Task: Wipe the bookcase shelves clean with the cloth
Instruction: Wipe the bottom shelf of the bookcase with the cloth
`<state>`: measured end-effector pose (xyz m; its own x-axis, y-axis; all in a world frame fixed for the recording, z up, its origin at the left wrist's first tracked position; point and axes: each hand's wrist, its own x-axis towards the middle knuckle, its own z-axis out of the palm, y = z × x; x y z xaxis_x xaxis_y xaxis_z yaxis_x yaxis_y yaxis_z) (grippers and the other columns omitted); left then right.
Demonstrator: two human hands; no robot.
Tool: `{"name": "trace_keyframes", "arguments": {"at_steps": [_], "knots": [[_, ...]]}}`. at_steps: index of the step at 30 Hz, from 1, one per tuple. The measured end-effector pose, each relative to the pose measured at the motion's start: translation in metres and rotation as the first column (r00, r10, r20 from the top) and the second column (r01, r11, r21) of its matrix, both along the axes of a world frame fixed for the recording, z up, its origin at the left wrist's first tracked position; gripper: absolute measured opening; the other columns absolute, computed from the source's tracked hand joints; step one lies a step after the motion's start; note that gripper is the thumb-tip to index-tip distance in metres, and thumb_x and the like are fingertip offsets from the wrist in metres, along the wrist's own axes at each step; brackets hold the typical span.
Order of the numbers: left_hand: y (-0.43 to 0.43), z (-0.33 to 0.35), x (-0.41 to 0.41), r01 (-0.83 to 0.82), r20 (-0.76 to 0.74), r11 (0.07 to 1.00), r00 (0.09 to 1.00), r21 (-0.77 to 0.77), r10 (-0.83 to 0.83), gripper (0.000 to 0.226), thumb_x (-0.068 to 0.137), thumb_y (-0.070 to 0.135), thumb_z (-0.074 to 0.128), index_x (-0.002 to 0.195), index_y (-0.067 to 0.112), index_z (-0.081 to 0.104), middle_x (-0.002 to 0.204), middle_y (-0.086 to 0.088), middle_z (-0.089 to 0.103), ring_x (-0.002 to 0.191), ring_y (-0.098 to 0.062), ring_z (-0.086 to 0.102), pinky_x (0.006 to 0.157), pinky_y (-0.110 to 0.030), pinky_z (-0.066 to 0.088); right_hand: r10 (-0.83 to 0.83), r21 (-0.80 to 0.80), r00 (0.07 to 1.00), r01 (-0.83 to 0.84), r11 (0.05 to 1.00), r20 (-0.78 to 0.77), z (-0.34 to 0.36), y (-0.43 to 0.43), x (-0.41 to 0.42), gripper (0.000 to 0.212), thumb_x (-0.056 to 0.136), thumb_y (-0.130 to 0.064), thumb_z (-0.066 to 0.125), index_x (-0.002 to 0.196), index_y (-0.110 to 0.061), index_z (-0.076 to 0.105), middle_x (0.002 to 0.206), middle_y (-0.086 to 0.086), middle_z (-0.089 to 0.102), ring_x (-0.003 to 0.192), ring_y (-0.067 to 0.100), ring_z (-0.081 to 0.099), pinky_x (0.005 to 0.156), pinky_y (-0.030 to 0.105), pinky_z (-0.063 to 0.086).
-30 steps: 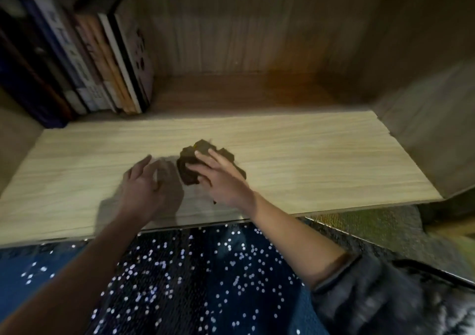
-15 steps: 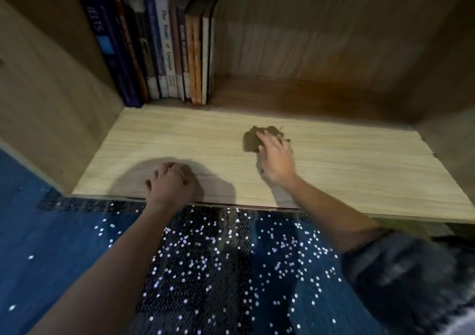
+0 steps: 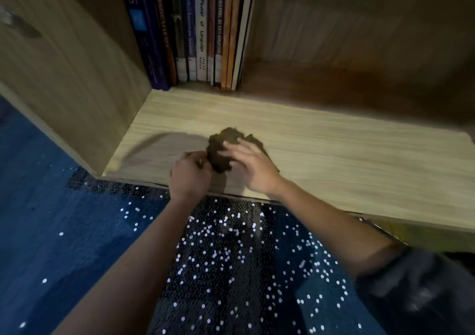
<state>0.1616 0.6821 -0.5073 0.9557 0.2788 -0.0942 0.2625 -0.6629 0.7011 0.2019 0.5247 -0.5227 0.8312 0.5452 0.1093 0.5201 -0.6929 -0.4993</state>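
Observation:
A dark brown crumpled cloth point(image 3: 223, 146) is bunched up on the light wooden shelf point(image 3: 334, 155), near its front edge. My left hand point(image 3: 190, 174) is curled at the cloth's left side, its fingers pinching the fabric. My right hand point(image 3: 253, 166) lies over the cloth's right part with fingers spread on top of it. Both hands touch the cloth, which rises a little off the board between them.
A row of upright books point(image 3: 195, 31) stands at the back left of the shelf against the side panel point(image 3: 66, 77). The bookcase's back wall point(image 3: 359, 26) is in shadow. Below the shelf edge lies dark blue sequinned fabric point(image 3: 226, 257).
The right hand dragged the cloth left and toward the front edge. The left hand left its resting spot on the shelf and closed on the cloth. The view shifted left and nearer.

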Motion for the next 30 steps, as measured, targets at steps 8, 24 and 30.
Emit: {"name": "trace_keyframes", "arguments": {"at_steps": [8,24,30], "knots": [[-0.016,0.013,-0.042,0.063,-0.055,0.994,0.996,-0.092,-0.068,0.028,0.096,0.012,0.043,0.116,0.006,0.063,0.121,-0.011,0.064,0.111,-0.026,0.057,0.084,-0.023,0.040,0.101,-0.007,0.991,-0.102,0.995,-0.091,0.008,-0.017,-0.102,0.031,0.096,-0.014,0.045,0.124,-0.017,0.057,0.135,0.002,0.052,0.136,0.017,0.030,0.114,0.020,0.009],[-0.037,0.039,-0.065,0.223,-0.196,0.888,0.926,-0.402,-0.322,0.016,0.093,0.012,0.055,0.088,-0.002,0.060,0.073,-0.010,0.056,0.073,-0.020,0.051,0.060,-0.028,0.039,-0.162,0.226,0.896,0.274,0.935,-0.413,0.060,-0.049,-0.141,0.069,0.079,-0.021,0.072,0.137,-0.017,0.036,0.131,0.002,0.032,0.125,0.013,0.035,0.108,0.026,0.032],[-0.041,0.056,-0.071,0.531,-0.131,0.791,0.799,-0.304,-0.587,0.008,0.095,0.014,0.052,0.090,0.015,0.058,0.080,-0.001,0.061,0.076,-0.017,0.055,0.068,-0.025,0.044,-0.206,-0.015,0.832,0.231,0.973,-0.516,0.071,-0.062,-0.130,0.064,0.082,-0.022,0.068,0.138,-0.015,0.037,0.133,0.004,0.039,0.119,0.015,0.039,0.106,0.029,0.029]]}}
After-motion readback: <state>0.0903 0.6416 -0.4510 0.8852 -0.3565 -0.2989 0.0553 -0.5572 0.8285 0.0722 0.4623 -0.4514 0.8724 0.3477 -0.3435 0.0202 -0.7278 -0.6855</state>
